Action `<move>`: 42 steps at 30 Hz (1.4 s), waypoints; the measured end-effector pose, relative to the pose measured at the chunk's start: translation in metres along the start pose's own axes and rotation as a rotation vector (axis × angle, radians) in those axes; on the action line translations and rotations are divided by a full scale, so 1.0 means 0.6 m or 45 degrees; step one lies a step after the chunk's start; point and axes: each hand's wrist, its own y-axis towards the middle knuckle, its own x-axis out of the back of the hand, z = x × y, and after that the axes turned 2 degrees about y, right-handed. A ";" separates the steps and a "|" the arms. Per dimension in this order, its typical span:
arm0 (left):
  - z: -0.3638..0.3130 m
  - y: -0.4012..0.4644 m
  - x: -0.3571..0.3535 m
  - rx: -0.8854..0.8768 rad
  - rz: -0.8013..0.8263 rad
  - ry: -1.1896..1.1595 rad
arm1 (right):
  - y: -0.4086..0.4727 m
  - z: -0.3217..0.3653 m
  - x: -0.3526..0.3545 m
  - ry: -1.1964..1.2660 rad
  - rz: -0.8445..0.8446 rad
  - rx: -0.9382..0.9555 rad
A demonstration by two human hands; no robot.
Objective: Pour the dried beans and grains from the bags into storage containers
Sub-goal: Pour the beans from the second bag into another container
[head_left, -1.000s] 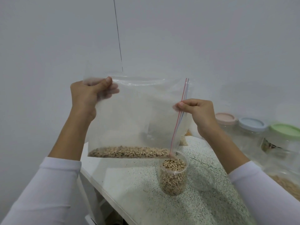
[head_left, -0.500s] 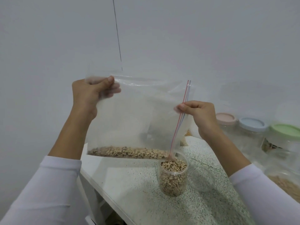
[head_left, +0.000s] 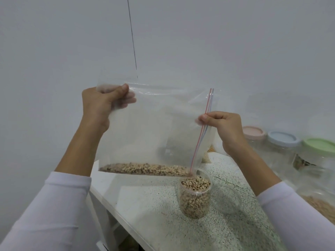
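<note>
Because the bag (head_left: 150, 127) is soft and slippery, both hands pinch its edges above the jar (head_left: 195, 198): left hand (head_left: 101, 105), right hand (head_left: 224, 127).

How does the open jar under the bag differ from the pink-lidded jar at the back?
The open jar has no lid on; the pink-lidded jar is capped. The open jar is nearly full of speckled beans; nothing shows plainly inside the pink-lidded jar. The open jar stands near the counter's front edge, under the bag, while the pink-lidded jar sits by the wall. Both are clear and upright.
</note>
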 end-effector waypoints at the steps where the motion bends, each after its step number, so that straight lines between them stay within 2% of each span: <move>1: 0.000 -0.001 0.000 0.004 0.003 -0.002 | -0.002 -0.002 -0.001 -0.005 0.010 -0.008; 42: -0.011 -0.010 -0.003 -0.018 0.035 -0.020 | -0.021 0.004 0.001 -0.018 -0.049 -0.058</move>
